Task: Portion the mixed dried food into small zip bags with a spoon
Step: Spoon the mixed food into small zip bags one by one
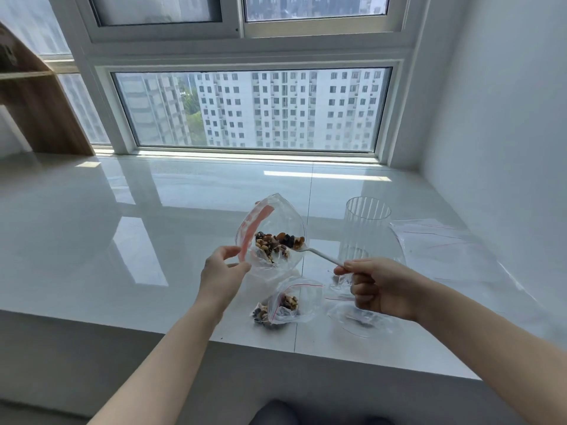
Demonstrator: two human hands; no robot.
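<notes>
The left hand [225, 265] pinched the rim of a large clear bag [273, 237] between thumb and fingers, holding it up off the bench [92, 228] with its mouth propped wide, seemingly so the spoon could reach in freely. The right hand [379, 288] was curled around the handle of a white spoon [319, 254], whose bowl sat inside the bag among the mixed dried food [274, 242], loaded or about to be. Below, near the bench's front edge, lay a small zip bag [287, 303] already holding some food, a few pieces seemingly beside it. More empty bags [445, 243] lay flat to the right, and a ribbed clear cup [366, 233] stood just behind the right hand. The bench's left half offered open room; the cup crowded the spoon's path.
</notes>
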